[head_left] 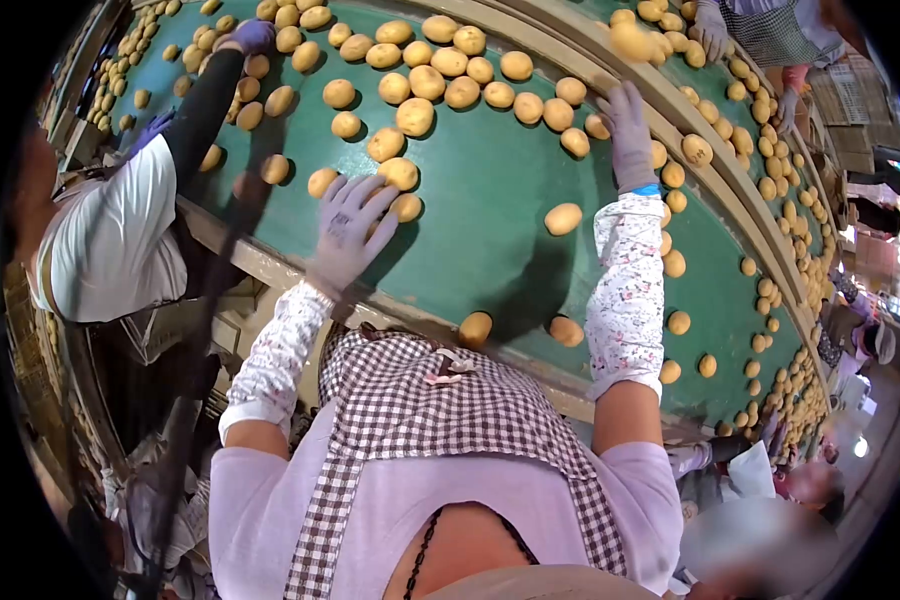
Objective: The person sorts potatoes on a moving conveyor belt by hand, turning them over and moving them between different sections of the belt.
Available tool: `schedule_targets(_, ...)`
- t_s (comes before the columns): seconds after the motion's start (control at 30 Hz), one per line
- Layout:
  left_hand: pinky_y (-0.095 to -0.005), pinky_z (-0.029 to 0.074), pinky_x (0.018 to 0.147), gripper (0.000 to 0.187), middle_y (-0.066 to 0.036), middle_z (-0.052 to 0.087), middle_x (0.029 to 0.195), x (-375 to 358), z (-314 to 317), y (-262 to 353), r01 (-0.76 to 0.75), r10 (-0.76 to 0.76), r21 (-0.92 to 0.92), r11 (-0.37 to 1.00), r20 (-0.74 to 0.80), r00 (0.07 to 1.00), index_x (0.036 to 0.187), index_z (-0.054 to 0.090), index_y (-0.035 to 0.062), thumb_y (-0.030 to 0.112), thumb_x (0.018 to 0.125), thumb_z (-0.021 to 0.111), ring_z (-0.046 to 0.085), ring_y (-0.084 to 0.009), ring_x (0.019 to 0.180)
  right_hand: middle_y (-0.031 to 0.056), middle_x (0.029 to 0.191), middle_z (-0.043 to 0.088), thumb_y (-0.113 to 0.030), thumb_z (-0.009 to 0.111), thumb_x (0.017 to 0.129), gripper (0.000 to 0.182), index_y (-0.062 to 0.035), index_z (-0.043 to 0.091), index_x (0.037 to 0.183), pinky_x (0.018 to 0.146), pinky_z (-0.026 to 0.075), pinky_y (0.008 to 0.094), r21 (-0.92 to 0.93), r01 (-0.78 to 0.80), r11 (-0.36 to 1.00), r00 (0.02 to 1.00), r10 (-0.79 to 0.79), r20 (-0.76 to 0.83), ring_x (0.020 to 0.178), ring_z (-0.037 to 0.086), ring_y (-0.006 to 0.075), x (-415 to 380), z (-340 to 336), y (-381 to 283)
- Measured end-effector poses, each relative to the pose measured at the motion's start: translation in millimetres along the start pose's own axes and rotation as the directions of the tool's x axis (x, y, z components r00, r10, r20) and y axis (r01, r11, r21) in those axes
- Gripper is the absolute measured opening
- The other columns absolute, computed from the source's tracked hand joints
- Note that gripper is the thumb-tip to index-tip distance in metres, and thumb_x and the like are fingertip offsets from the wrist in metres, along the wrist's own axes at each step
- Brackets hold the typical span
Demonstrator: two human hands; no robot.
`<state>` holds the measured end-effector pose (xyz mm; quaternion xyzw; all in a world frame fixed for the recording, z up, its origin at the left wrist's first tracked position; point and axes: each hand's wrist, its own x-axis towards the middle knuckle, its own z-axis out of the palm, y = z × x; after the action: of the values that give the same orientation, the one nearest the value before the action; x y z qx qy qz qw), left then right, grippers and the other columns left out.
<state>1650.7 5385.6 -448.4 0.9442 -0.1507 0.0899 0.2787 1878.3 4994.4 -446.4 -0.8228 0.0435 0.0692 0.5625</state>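
Observation:
Many yellow potatoes (415,117) lie spread over a green conveyor belt (460,250). My left hand (352,228), in a pale glove, rests on the belt's near part with its fingers spread, beside and partly over a few potatoes (399,174). My right hand (627,135), gloved too, reaches to the divider rail at the belt's far side, fingers extended and nothing seen in it. Just beyond it, a blurred potato (632,42) is above the rail. A single potato (563,219) lies between my hands, and two more (566,331) are near the belt's front edge.
A wooden rail (570,50) separates the belt from another lane of potatoes. At the left, a co-worker in a white shirt (110,240) reaches over the belt with purple gloves (253,37). Other gloved people stand at the upper right (710,30) and lower right.

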Motion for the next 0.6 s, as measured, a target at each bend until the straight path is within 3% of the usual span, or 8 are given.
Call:
schedule_targets(0.1, -0.0523, 0.04, 0.113, 0.043, -0.014, 0.062, 0.141, 47.8, 17.3, -14.7, -0.021, 0.022, 0.022, 1.0, -0.067, 0.997, 0.134, 0.067, 0.0112, 0.027, 0.094, 0.072, 0.055, -0.0347, 0.133, 0.0266, 0.158, 0.05, -0.059, 0.072, 0.092, 0.085, -0.0111, 0.049, 0.159, 0.122, 0.034, 0.0568, -0.831, 0.202, 0.518, 0.969, -0.227, 0.094, 0.151, 0.042, 0.0428, -25.7, 57.1, 45.2)
schedule_targets(0.17, -0.0528, 0.038, 0.116, 0.05, -0.016, 0.057, 0.15, 76.0, 35.4, -27.6, 0.076, -0.073, 0.047, 0.996, -0.062, 0.995, 0.139, 0.066, 0.0142, 0.033, 0.093, 0.073, 0.051, -0.039, 0.139, 0.0212, 0.173, 0.026, -0.067, 0.069, 0.087, 0.089, -0.0142, 0.053, 0.157, 0.127, 0.023, 0.0563, -0.825, 0.26, 0.502, 0.95, -0.286, 0.125, 0.153, 0.033, 0.0495, -83.7, 103.8, 30.3)
schedule_targets(0.2, -0.0528, 0.038, 0.116, 0.05, -0.016, 0.057, 0.15, 81.8, 44.2, -27.4, 0.083, -0.08, 0.046, 0.995, -0.069, 0.994, 0.139, 0.066, 0.0142, 0.033, 0.093, 0.073, 0.051, -0.039, 0.139, 0.0217, 0.168, 0.039, -0.061, 0.072, 0.09, 0.084, -0.0117, 0.053, 0.156, 0.125, 0.031, 0.0522, -0.859, 0.367, 0.357, 0.926, -0.23, 0.3, 0.148, 0.042, 0.0465, -105.5, 110.6, 13.1)
schedule_targets(0.27, -0.0576, 0.036, 0.116, 0.057, -0.018, 0.049, 0.158, 87.6, 53.4, -18.7, 0.207, -0.208, 0.032, 0.978, 0.025, 0.978, 0.137, 0.067, 0.0175, 0.047, 0.089, 0.073, 0.045, -0.0421, 0.142, 0.0221, 0.153, 0.056, -0.048, 0.072, 0.096, 0.071, -0.0064, 0.055, 0.152, 0.12, 0.04, 0.0468, -0.113, -0.088, 0.99, 0.767, 0.139, 0.627, 0.138, 0.054, 0.0435, -111.2, 103.7, -28.3)
schedule_targets(0.37, -0.0641, 0.033, 0.116, 0.059, -0.014, 0.047, 0.158, 53.3, 53.9, 0.9, -0.111, 0.06, 0.132, 0.985, 0.346, 0.936, 0.127, 0.068, 0.0187, 0.055, 0.081, 0.074, 0.041, -0.0421, 0.144, 0.0226, 0.148, 0.06, -0.035, 0.073, 0.098, 0.065, -0.0044, 0.052, 0.152, 0.113, 0.048, 0.0414, -0.38, 0.237, 0.894, 0.971, -0.213, 0.105, 0.132, 0.061, 0.0401, -73.0, 98.8, -17.2)
schedule_targets(0.47, -0.0662, 0.031, 0.119, 0.056, -0.012, 0.05, 0.154, -0.3, 53.4, 11.5, -0.324, 0.198, 0.226, 0.919, 0.447, 0.872, 0.122, 0.069, 0.018, 0.053, 0.079, 0.076, 0.039, -0.0417, 0.146, 0.0232, 0.147, 0.059, -0.034, 0.071, 0.1, 0.061, -0.0041, 0.054, 0.149, 0.114, 0.047, 0.0461, -0.631, 0.174, 0.756, 0.979, -0.201, 0.029, 0.133, 0.059, 0.0423, -48.5, 125.5, 34.0)
schedule_targets(0.53, -0.0671, 0.027, 0.122, 0.056, -0.012, 0.05, 0.153, -18.7, 21.7, 2.9, -0.261, 0.215, 0.023, 0.965, 0.502, 0.838, 0.128, 0.068, 0.0186, 0.046, 0.08, 0.078, 0.038, -0.0409, 0.149, 0.022, 0.143, 0.064, -0.039, 0.067, 0.1, 0.056, -0.0068, 0.06, 0.146, 0.112, 0.049, 0.0452, -0.521, 0.387, 0.761, 0.922, -0.304, 0.24, 0.131, 0.061, 0.0405, -67.8, 154.2, -0.9)
schedule_targets(0.6, -0.0669, 0.026, 0.122, 0.059, -0.012, 0.051, 0.153, -27.3, -6.5, -20.3, -0.149, 0.141, -0.015, 0.989, 0.433, 0.89, 0.133, 0.066, 0.0192, 0.042, 0.079, 0.078, 0.038, -0.0405, 0.15, 0.0177, 0.13, 0.073, -0.04, 0.066, 0.101, 0.047, -0.0069, 0.071, 0.133, 0.109, 0.052, 0.0416, -0.283, 0.219, 0.934, 0.849, -0.039, 0.527, 0.123, 0.068, 0.0362, -63.4, 161.1, -51.2)
